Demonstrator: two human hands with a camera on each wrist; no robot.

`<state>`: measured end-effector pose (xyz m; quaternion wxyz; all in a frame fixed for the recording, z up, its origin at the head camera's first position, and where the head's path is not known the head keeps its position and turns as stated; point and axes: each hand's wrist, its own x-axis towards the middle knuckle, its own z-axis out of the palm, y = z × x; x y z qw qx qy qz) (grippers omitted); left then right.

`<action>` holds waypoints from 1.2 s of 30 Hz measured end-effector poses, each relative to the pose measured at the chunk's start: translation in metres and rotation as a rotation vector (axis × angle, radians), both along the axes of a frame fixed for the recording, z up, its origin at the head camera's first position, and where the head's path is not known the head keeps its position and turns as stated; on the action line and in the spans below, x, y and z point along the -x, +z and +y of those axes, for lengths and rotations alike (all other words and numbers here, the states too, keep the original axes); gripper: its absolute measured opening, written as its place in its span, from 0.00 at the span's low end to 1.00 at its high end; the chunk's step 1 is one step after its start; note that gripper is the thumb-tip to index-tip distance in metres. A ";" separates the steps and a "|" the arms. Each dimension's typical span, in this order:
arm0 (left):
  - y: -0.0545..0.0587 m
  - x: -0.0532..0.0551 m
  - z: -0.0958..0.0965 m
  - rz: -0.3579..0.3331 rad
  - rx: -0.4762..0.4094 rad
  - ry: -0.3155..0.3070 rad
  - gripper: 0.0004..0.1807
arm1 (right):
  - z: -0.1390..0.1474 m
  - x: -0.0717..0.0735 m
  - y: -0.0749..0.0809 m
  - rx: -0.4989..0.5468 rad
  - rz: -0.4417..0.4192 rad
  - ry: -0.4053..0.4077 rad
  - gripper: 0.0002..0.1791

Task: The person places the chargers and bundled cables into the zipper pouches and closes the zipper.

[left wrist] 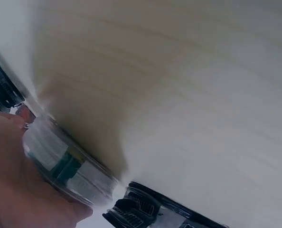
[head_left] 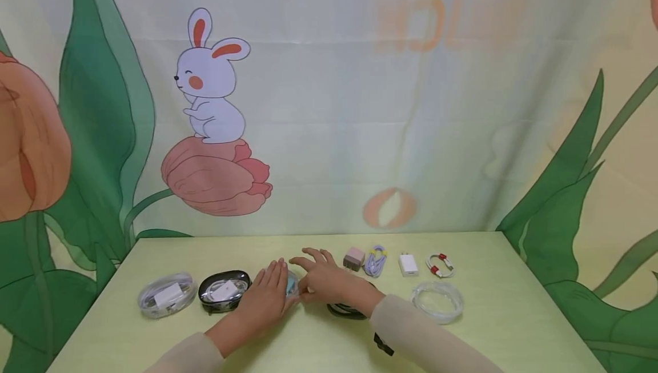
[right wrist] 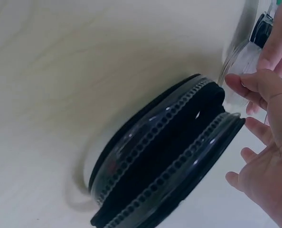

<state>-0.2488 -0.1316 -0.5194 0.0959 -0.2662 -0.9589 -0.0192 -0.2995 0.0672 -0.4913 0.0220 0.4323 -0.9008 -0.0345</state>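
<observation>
A small clear zip case with something teal inside stands near the middle of the table. My left hand lies over it from above and holds it, fingers on top and thumb at the near right side. In the left wrist view, white and green contents show through the case. From the right, my right hand pinches at the case's edge with thumb and index finger, the other fingers spread; what exactly is between the fingertips is hidden. An unzipped black-edged case sits below my right wrist.
To the left are a clear case and a black-edged case, each with a white charger. Behind my right hand lie a pink-brown plug, a lilac cable, a white adapter and a short cable. A clear case stands at right.
</observation>
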 end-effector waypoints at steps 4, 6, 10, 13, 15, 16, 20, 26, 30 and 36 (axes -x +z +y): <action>-0.004 0.001 0.001 0.062 0.047 -0.014 0.34 | 0.002 0.002 0.001 0.014 -0.015 -0.018 0.05; -0.004 0.001 -0.001 0.057 0.068 -0.042 0.33 | 0.004 0.006 0.000 0.022 -0.029 -0.034 0.05; 0.000 -0.001 -0.007 0.053 0.095 -0.139 0.32 | 0.005 0.014 0.000 0.032 -0.036 -0.055 0.05; 0.005 -0.001 -0.013 0.065 0.115 -0.220 0.29 | 0.003 0.016 0.002 0.036 -0.021 -0.058 0.06; 0.008 -0.001 -0.015 0.048 0.118 -0.238 0.28 | 0.003 0.015 0.003 0.034 -0.024 -0.055 0.07; 0.009 -0.001 -0.016 0.029 0.118 -0.236 0.28 | 0.002 0.014 0.004 0.032 -0.033 -0.055 0.07; 0.009 0.002 -0.014 -0.099 0.064 -0.154 0.35 | 0.002 0.007 0.004 0.028 -0.086 -0.052 0.07; 0.003 0.006 -0.005 -0.085 0.026 -0.071 0.38 | 0.001 0.002 0.004 0.048 -0.105 -0.028 0.05; 0.000 0.005 -0.005 -0.014 0.079 -0.100 0.35 | 0.002 0.006 0.002 0.075 -0.113 -0.055 0.04; -0.005 0.009 -0.017 0.109 0.154 -0.227 0.33 | 0.004 0.019 0.000 0.075 -0.090 -0.101 0.04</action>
